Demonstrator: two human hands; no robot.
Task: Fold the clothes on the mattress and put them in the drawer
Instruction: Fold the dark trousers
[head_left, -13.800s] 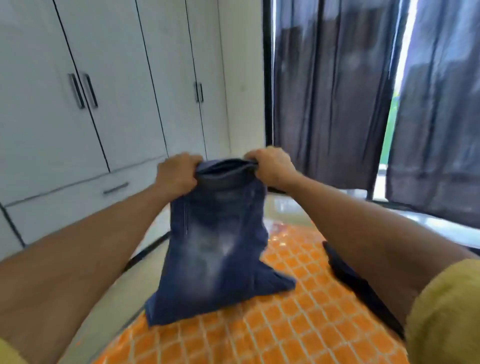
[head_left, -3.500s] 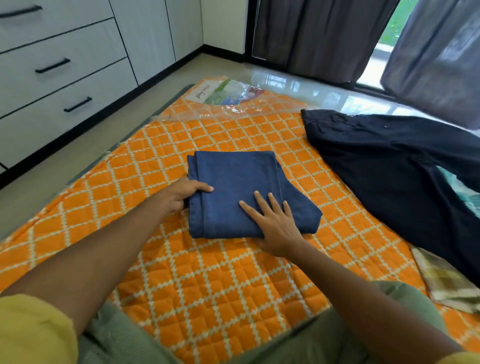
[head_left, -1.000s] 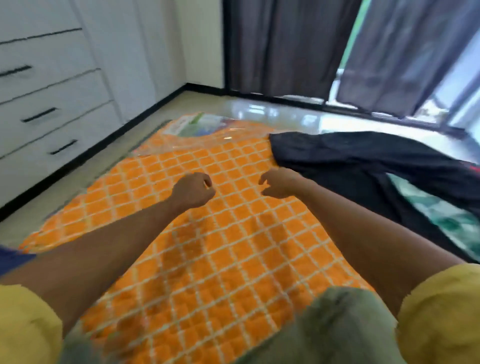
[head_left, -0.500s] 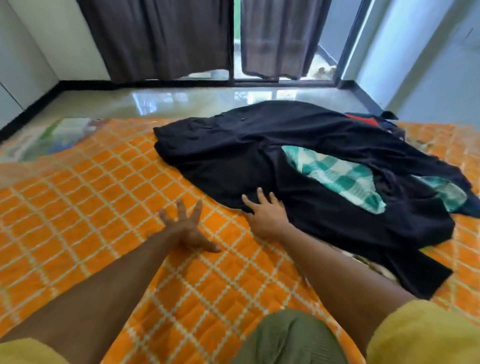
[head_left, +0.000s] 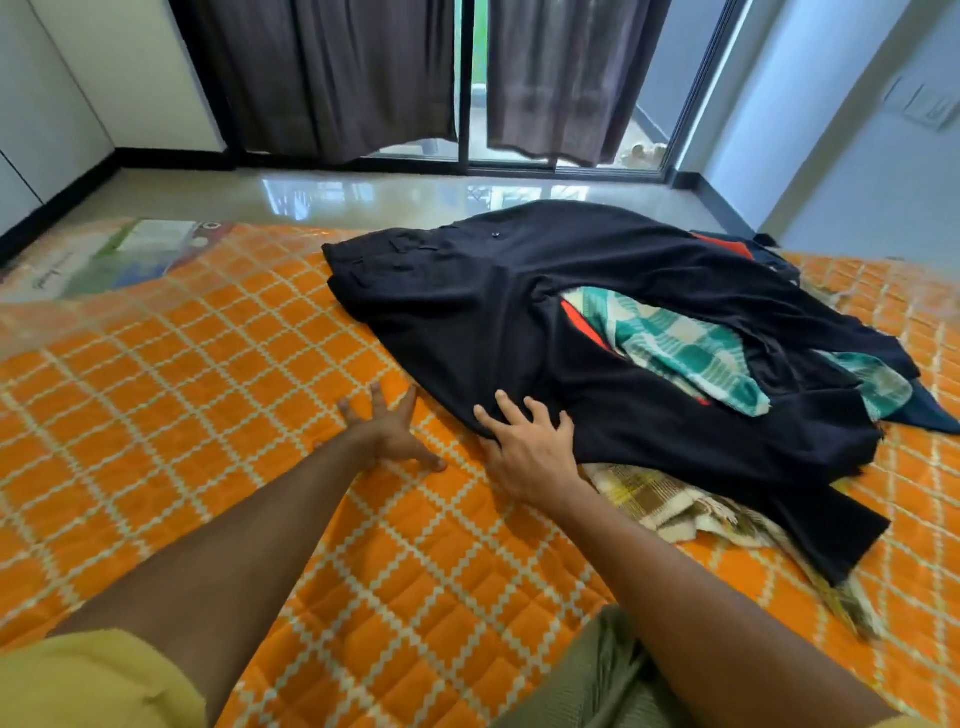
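Note:
A large black pair of trousers (head_left: 493, 312) lies spread over a heap of clothes on the orange quilted mattress (head_left: 182, 415). A green-and-white checked cloth (head_left: 675, 343) shows through the middle of the heap, and a brown-yellow checked cloth (head_left: 660, 499) sticks out under its near edge. My right hand (head_left: 524, 447) lies with spread fingers on the near edge of the black trousers. My left hand (head_left: 387, 434) is open with fingers spread on the mattress, just left of that edge. The folded jeans and the drawers are out of view.
A glossy tiled floor (head_left: 311, 197) runs beyond the mattress to a glass sliding door (head_left: 467, 104) with dark curtains (head_left: 322, 78). A printed plastic wrapper (head_left: 119, 254) covers the mattress's far left corner. A white wall (head_left: 857, 156) stands at right.
The view has swung right from the drawers to the clothes heap. Both hands, fists a second ago, have opened and reached forward; the right hand now lies on the black trousers.

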